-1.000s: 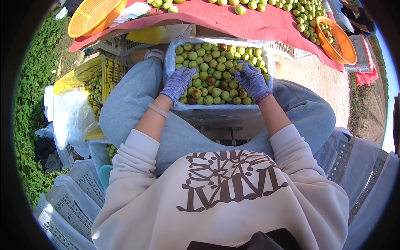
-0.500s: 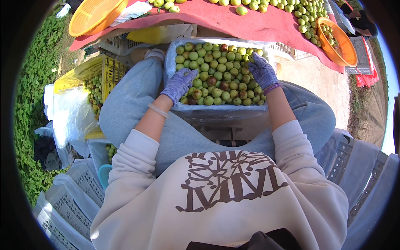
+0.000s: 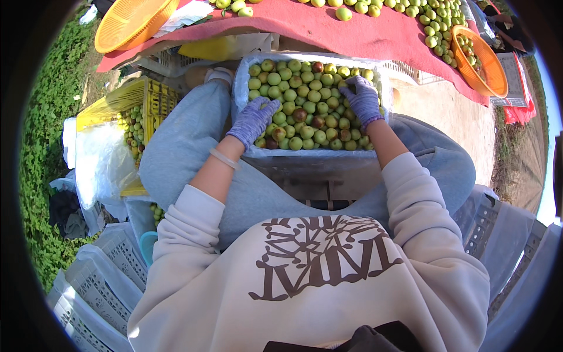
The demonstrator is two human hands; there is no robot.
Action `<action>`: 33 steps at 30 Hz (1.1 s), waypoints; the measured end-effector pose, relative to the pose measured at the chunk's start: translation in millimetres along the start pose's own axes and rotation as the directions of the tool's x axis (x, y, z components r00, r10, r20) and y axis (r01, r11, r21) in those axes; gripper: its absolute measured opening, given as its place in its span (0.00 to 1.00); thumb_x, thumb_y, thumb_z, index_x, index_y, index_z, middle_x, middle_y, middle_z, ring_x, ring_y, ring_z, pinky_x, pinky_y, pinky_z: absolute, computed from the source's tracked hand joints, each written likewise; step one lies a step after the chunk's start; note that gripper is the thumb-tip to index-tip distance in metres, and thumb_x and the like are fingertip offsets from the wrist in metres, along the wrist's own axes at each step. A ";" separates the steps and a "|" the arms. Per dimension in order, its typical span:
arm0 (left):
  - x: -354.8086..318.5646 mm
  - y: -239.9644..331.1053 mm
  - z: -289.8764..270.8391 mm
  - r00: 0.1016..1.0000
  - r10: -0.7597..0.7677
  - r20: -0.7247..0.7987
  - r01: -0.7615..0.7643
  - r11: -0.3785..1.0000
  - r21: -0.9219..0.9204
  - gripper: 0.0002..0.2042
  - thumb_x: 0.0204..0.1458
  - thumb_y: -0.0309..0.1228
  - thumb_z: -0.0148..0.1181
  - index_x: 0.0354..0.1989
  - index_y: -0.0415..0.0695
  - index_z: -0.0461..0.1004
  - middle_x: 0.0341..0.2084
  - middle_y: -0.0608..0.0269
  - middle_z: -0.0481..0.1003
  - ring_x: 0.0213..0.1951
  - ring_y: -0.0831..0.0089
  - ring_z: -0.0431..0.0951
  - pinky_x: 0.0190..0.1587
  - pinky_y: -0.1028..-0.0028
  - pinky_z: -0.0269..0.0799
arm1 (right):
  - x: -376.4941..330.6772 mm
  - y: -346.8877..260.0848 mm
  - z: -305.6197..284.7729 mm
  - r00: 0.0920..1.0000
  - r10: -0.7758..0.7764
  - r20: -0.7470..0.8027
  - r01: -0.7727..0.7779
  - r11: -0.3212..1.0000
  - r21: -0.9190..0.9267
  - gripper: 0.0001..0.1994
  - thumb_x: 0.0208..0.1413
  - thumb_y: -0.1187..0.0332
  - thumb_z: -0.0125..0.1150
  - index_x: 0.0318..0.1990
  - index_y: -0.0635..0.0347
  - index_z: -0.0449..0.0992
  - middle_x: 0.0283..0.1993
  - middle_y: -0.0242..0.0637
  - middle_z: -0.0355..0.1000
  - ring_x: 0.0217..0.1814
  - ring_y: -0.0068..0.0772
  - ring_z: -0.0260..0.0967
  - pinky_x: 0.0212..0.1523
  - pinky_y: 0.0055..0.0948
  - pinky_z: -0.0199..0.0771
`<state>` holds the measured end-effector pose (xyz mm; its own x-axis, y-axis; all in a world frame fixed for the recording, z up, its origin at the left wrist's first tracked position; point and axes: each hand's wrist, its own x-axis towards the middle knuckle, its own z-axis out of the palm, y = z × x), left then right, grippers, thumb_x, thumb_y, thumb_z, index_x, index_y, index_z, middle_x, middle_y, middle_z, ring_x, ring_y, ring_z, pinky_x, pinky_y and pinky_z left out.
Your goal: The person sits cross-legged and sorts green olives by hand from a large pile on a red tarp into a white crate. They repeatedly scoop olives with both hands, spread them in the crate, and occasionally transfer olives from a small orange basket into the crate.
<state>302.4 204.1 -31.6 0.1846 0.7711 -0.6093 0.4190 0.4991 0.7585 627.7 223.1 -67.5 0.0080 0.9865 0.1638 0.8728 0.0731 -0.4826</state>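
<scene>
A crate (image 3: pixel 240 79) lined with clear plastic stands between my knees, heaped with green jujubes (image 3: pixel 311 105), a few of them browned. My left hand (image 3: pixel 256 119), in a purple knit glove, lies over the crate's left side with its fingers reaching onto the fruit. Gloved the same way, my right hand (image 3: pixel 362 101) is over the right side, its fingers spread and bent down against the jujubes. No fruit shows held in either hand, though the fingertips are partly hidden.
Ahead is a table with a red cloth (image 3: pixel 281 24), bearing loose jujubes (image 3: pixel 431 23), an orange basket (image 3: pixel 484 67) and another orange basket (image 3: pixel 132 26). To my left sits a yellow crate (image 3: pixel 111 105) with jujubes. Stacked grey crates (image 3: pixel 99 281) stand beside me.
My right hand has shifted slightly left and down across the jujubes, and its fingers look more spread. My left hand stays nearly in place.
</scene>
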 end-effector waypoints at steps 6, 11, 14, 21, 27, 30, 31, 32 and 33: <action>0.1 -2.6 3.1 1.000 0.000 0.001 0.000 0.998 -0.055 0.26 0.57 0.49 0.59 0.51 0.37 0.72 0.35 0.52 0.77 0.33 0.68 0.75 0.41 0.69 0.73 | 8.6 11.6 -25.4 0.996 0.045 0.082 -0.047 0.999 0.021 0.10 0.55 0.64 0.65 0.41 0.57 0.80 0.44 0.42 0.78 0.49 0.41 0.74 0.52 0.34 0.73; 2.1 -2.5 2.0 1.000 0.023 -0.003 -0.023 0.999 -0.043 0.25 0.57 0.49 0.59 0.51 0.37 0.72 0.33 0.54 0.76 0.32 0.70 0.75 0.37 0.70 0.73 | 37.1 35.0 -49.2 0.905 0.346 0.248 -0.398 0.894 0.204 0.14 0.55 0.77 0.59 0.50 0.58 0.77 0.46 0.41 0.77 0.47 0.34 0.75 0.52 0.29 0.74; 2.3 0.0 2.8 1.000 -0.020 0.013 0.020 0.999 -0.025 0.25 0.57 0.49 0.59 0.51 0.38 0.72 0.31 0.55 0.75 0.32 0.69 0.75 0.35 0.69 0.73 | 19.7 26.7 -51.3 0.939 0.036 0.341 0.062 0.960 -0.273 0.17 0.51 0.70 0.61 0.50 0.49 0.77 0.53 0.42 0.73 0.59 0.43 0.68 0.59 0.41 0.68; 0.2 -0.6 -0.2 0.988 -0.065 0.141 0.104 0.951 -0.290 0.21 0.57 0.47 0.62 0.47 0.42 0.69 0.27 0.63 0.73 0.21 0.74 0.74 0.23 0.71 0.73 | 17.0 -6.3 -45.9 0.862 0.022 0.507 0.227 0.876 -0.424 0.22 0.50 0.65 0.63 0.55 0.53 0.71 0.53 0.44 0.71 0.60 0.51 0.65 0.61 0.47 0.65; -12.1 9.6 8.8 0.961 -0.093 0.261 0.252 0.682 -0.686 0.19 0.60 0.44 0.57 0.53 0.45 0.68 0.37 0.55 0.77 0.34 0.66 0.80 0.38 0.65 0.81 | 3.8 -59.7 -53.5 0.986 0.085 0.142 -0.101 0.989 0.111 0.16 0.49 0.65 0.64 0.47 0.56 0.73 0.45 0.46 0.74 0.51 0.51 0.70 0.54 0.47 0.69; -22.2 20.4 23.6 0.926 -0.144 0.348 0.375 0.433 -0.820 0.21 0.61 0.44 0.55 0.58 0.46 0.67 0.46 0.49 0.76 0.47 0.58 0.78 0.48 0.59 0.78 | -36.6 -135.1 -29.8 0.975 -0.215 0.063 0.195 0.952 0.237 0.16 0.49 0.65 0.65 0.46 0.55 0.74 0.45 0.43 0.74 0.49 0.50 0.71 0.54 0.45 0.70; -25.9 22.4 26.9 0.925 -0.089 0.369 0.377 0.345 -0.860 0.22 0.61 0.45 0.54 0.58 0.45 0.67 0.48 0.48 0.76 0.50 0.56 0.76 0.51 0.58 0.77 | -50.0 -160.6 -20.6 0.938 -0.347 0.024 0.334 0.917 0.216 0.17 0.49 0.65 0.65 0.47 0.55 0.74 0.46 0.41 0.74 0.50 0.49 0.70 0.54 0.45 0.69; -29.4 23.2 27.2 0.920 -0.087 0.381 0.391 0.253 -0.885 0.22 0.62 0.45 0.53 0.58 0.43 0.67 0.49 0.46 0.75 0.53 0.55 0.75 0.53 0.57 0.75 | -62.3 -183.0 -12.5 0.912 -0.409 -0.037 0.408 0.894 0.185 0.17 0.50 0.66 0.64 0.48 0.55 0.74 0.47 0.40 0.73 0.51 0.48 0.70 0.55 0.45 0.69; -31.9 23.7 22.1 0.945 -0.113 0.307 0.327 0.299 -0.897 0.22 0.62 0.46 0.53 0.56 0.43 0.68 0.47 0.48 0.76 0.49 0.56 0.76 0.49 0.60 0.77 | -70.3 -197.3 -8.0 0.863 -0.493 -0.115 0.505 0.850 0.150 0.17 0.51 0.66 0.63 0.50 0.55 0.74 0.49 0.39 0.73 0.52 0.47 0.70 0.55 0.44 0.68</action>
<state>326.1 182.6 0.7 0.4001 0.5511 -0.7323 -0.6114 0.7557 0.2347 458.8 138.2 23.1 -0.3672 0.7980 0.4778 0.6728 0.5826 -0.4560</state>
